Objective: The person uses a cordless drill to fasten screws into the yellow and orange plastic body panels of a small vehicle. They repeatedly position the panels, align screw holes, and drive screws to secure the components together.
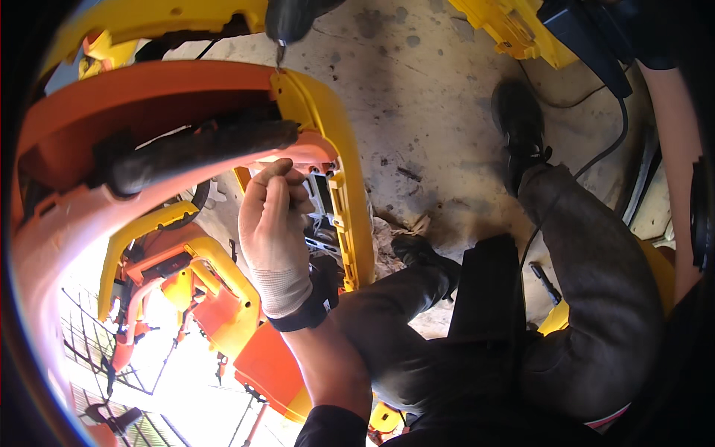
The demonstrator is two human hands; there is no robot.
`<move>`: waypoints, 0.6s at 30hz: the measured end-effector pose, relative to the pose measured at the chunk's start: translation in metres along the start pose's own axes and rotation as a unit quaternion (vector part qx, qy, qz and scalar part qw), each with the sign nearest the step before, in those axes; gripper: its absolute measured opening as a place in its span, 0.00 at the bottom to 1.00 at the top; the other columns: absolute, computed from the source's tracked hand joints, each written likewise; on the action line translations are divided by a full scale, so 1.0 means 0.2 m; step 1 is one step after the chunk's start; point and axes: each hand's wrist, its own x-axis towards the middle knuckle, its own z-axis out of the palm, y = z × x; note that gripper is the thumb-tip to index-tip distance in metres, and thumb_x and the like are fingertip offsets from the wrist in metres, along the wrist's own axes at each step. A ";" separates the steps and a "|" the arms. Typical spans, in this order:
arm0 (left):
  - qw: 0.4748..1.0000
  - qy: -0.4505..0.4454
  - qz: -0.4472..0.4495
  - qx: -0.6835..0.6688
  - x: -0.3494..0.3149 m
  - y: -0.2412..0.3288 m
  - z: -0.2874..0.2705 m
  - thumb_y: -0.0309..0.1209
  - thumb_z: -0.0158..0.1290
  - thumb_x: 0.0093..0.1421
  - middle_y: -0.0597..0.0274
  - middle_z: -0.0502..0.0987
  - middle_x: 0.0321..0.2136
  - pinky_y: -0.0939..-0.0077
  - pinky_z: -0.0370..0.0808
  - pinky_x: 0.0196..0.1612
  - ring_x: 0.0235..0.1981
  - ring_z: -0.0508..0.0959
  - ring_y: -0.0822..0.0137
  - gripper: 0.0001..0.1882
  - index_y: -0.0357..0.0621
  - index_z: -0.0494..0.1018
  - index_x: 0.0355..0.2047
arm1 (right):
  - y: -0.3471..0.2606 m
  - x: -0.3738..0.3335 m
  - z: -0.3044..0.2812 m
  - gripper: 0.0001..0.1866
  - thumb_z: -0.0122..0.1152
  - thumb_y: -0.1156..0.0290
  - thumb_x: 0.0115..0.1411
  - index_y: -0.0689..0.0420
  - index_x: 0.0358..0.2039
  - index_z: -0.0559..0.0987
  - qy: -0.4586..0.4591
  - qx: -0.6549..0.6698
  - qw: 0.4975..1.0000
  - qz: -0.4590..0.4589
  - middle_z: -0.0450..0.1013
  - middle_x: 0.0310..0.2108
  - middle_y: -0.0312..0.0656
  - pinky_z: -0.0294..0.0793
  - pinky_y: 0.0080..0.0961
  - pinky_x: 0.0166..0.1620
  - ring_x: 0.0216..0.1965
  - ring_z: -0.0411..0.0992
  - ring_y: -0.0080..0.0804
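Observation:
My left hand (275, 212), in a pale glove with dirty fingertips, is raised in front of a large curved orange and yellow plastic shell (346, 179). Its fingers are bent and pressed together; whatever they may hold is hidden. Above it, a dark power screwdriver (290, 21) points its bit down onto the top corner of the shell's yellow edge. A bare right forearm (674, 149) runs up the right side, and its hand cannot be seen. At its upper end is a black block-shaped thing (585, 41) with a cable.
Yellow plastic parts (514, 26) lie at the top right. More orange and yellow assemblies (201, 279) stand at the lower left by bright glare. The cable (624, 123) hangs across my right leg. My shoes (518, 112) rest on a stained concrete floor (424, 104).

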 end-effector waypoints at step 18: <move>0.964 -0.214 0.154 0.020 -0.62 -0.08 0.13 0.29 0.53 0.62 0.48 0.77 0.25 0.64 0.76 0.35 0.27 0.79 0.52 0.08 0.35 0.75 0.34 | -0.23 -0.23 -0.06 0.32 0.52 0.38 0.65 0.61 0.39 0.74 0.053 0.608 0.781 0.133 0.75 0.30 0.41 0.78 0.32 0.38 0.30 0.74 0.37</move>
